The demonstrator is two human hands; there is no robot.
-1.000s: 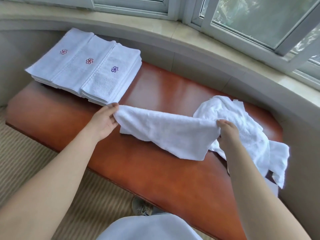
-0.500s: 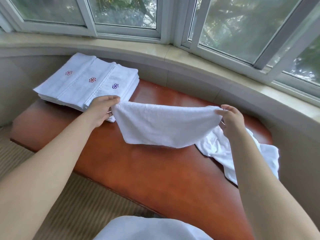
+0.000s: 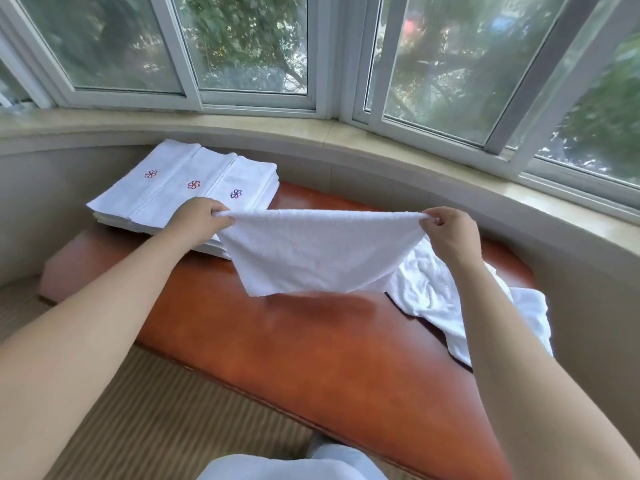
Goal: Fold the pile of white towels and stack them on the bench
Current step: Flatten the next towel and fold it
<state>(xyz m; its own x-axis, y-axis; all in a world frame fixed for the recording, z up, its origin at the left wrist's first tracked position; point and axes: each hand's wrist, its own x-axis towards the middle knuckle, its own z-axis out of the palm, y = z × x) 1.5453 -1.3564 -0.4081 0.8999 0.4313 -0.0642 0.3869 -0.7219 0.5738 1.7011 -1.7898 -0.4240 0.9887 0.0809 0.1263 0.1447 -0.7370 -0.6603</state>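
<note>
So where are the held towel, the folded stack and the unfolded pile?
held towel (image 3: 318, 251), head view, middle of the hanging cloth.
folded stack (image 3: 180, 188), head view, top face near the flower marks.
unfolded pile (image 3: 436, 292), head view, crumpled middle.

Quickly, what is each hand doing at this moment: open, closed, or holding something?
Left hand: pinches one top corner of the white towel.
Right hand: pinches the other top corner of the same towel.

Folded stack (image 3: 180, 192) left on bench (image 3: 311, 341)
</note>
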